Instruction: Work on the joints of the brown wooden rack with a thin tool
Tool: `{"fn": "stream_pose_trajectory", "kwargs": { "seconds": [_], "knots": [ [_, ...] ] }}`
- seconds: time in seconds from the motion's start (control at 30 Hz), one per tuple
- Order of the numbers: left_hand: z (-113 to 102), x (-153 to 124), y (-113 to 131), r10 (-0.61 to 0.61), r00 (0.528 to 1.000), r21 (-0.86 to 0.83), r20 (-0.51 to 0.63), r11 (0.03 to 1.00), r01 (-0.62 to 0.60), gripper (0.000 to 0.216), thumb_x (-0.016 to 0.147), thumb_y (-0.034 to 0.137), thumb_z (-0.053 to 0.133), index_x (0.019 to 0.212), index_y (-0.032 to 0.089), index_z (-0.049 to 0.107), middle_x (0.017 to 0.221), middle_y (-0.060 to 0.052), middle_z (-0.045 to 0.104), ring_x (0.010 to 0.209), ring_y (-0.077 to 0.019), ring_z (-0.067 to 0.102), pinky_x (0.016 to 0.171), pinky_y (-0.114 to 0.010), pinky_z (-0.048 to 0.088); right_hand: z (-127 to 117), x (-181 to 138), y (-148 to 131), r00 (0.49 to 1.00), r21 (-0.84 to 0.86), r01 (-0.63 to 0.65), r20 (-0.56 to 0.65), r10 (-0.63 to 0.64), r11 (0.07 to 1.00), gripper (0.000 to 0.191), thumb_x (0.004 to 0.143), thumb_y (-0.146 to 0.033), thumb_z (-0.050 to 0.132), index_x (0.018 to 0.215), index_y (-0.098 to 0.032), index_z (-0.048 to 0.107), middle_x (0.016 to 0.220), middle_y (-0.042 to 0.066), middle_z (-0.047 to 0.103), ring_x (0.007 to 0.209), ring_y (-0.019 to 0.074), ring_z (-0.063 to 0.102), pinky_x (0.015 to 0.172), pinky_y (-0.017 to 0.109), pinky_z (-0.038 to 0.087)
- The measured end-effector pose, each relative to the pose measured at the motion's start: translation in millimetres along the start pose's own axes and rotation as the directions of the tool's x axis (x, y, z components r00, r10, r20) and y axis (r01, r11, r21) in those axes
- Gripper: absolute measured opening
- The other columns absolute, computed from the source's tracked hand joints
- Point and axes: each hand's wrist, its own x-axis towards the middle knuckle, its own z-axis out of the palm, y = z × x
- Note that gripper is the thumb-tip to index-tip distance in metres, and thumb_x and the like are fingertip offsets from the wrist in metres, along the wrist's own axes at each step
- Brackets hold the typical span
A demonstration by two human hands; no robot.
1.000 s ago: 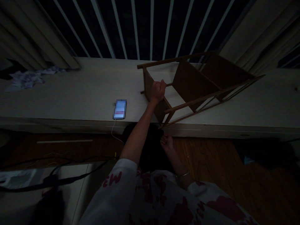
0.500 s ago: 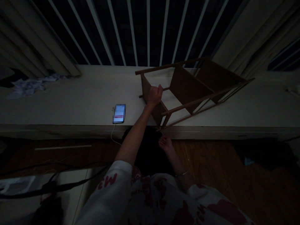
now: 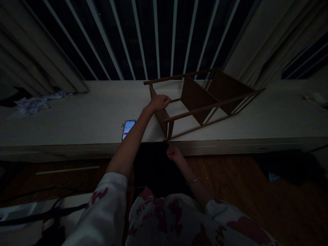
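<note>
The left hand (image 3: pixel 159 102) rests on the end panel of a dark brown wooden shelf rack (image 3: pixel 200 102) lying tipped on its side on the pale tabletop (image 3: pixel 77 119), fingers curled over the panel's top edge. The right hand (image 3: pixel 174 153) hangs below the tabletop's front edge, loosely closed, holding nothing visible. A lit smartphone (image 3: pixel 128 128) lies near the left forearm; its screen text is unreadable. Red lettering on the white sleeve (image 3: pixel 102 205) is illegible.

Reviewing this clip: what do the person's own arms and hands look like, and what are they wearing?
Both forearms are bare. The left hand and right hand wear no gloves. Loose white sleeves with dark red print and lettering end near the elbows. A thin bracelet circles the right wrist. Dim light hides finer detail.
</note>
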Motion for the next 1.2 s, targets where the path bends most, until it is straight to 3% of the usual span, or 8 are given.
{"fn": "stream_pose_trajectory", "kwargs": {
  "seconds": [0.1, 0.23, 0.33, 0.4, 0.73, 0.97, 1.2],
  "knots": [
    [-3.6, 0.0, 22.0, -0.036, 0.998, -0.019, 0.046, 0.999, 0.037, 0.058, 0.087, 0.051, 0.018, 0.093, 0.012, 0.061, 0.091, -0.010, 0.064, 0.081, -0.0183, 0.058, 0.073, -0.029, 0.041, 4.8, 7.0, -0.4, 1.000, 0.007, -0.011, -0.016, 0.011, 1.000, 0.025, 0.081, -0.005, 0.027, 0.060, -0.019, 0.031, 0.041, -0.011, 0.024, 0.029, 0.0040, 0.023, 0.031, 0.011, 0.017],
    [7.6, -7.6, 58.5, -0.041, 0.989, 0.024, 0.144, 0.999, 0.038, 0.075, 0.078, 0.070, 0.014, 0.110, 0.013, 0.052, 0.106, -0.014, 0.061, 0.095, -0.0243, 0.057, 0.080, -0.033, 0.041, 10.4, 10.3, 1.3, 0.998, 0.009, 0.005, -0.055, -0.004, 1.000, 0.026, 0.080, -0.006, 0.027, 0.058, -0.020, 0.025, 0.041, -0.011, 0.020, 0.028, 0.0041, 0.021, 0.030, 0.011, 0.014],
    [21.1, -17.0, 74.7, -0.101, 0.974, 0.121, 0.200, 0.990, 0.078, 0.083, 0.072, 0.076, 0.014, 0.108, 0.013, 0.053, 0.103, -0.017, 0.062, 0.095, -0.0287, 0.058, 0.081, -0.039, 0.042, 12.7, 9.4, 4.4, 0.996, 0.005, 0.036, -0.080, -0.035, 0.999, 0.026, 0.079, -0.006, 0.026, 0.057, -0.021, 0.025, 0.041, -0.011, 0.020, 0.028, 0.0040, 0.020, 0.029, 0.011, 0.013],
    [28.3, -21.9, 78.7, -0.104, 0.980, 0.179, 0.168, 0.981, 0.074, 0.084, 0.073, 0.076, 0.012, 0.104, 0.012, 0.056, 0.100, -0.018, 0.062, 0.094, -0.0305, 0.058, 0.080, -0.042, 0.042, 12.9, 8.5, 7.0, 0.994, 0.001, 0.061, -0.094, -0.060, 0.998, 0.025, 0.077, -0.005, 0.027, 0.057, -0.020, 0.025, 0.040, -0.011, 0.021, 0.028, 0.0040, 0.019, 0.029, 0.011, 0.013],
    [38.1, -21.0, 75.2, 0.011, 0.998, 0.233, 0.067, 0.972, -0.026, 0.073, 0.083, 0.063, 0.015, 0.089, 0.011, 0.066, 0.085, -0.018, 0.065, 0.081, -0.0277, 0.061, 0.069, -0.039, 0.043, -0.4, -5.3, 19.6, 0.980, -0.048, 0.178, -0.085, -0.182, 0.983, 0.021, 0.077, -0.012, 0.033, 0.057, -0.020, 0.031, 0.039, -0.011, 0.023, 0.029, 0.0039, 0.019, 0.028, 0.012, 0.013],
    [33.7, -19.5, 73.5, 0.069, 0.997, 0.226, 0.045, 0.971, -0.077, 0.063, 0.083, 0.059, 0.028, 0.085, 0.010, 0.067, 0.081, -0.016, 0.065, 0.081, -0.0259, 0.061, 0.073, -0.037, 0.041, -9.7, -18.0, 22.4, 0.968, -0.055, 0.248, -0.021, -0.249, 0.967, 0.022, 0.081, -0.018, 0.037, 0.058, -0.019, 0.036, 0.039, -0.010, 0.024, 0.031, 0.0038, 0.022, 0.030, 0.013, 0.019],
    [26.8, -12.6, 45.9, 0.089, 0.992, 0.262, 0.086, 0.959, -0.109, 0.064, 0.082, 0.061, 0.027, 0.081, 0.012, 0.067, 0.082, -0.014, 0.066, 0.084, -0.0247, 0.060, 0.076, -0.035, 0.040, -13.0, -26.8, 35.9, 0.919, -0.066, 0.392, 0.069, -0.388, 0.918, 0.025, 0.085, -0.025, 0.039, 0.062, -0.018, 0.043, 0.040, -0.009, 0.031, 0.033, 0.0039, 0.026, 0.032, 0.014, 0.022]
  ]
}}
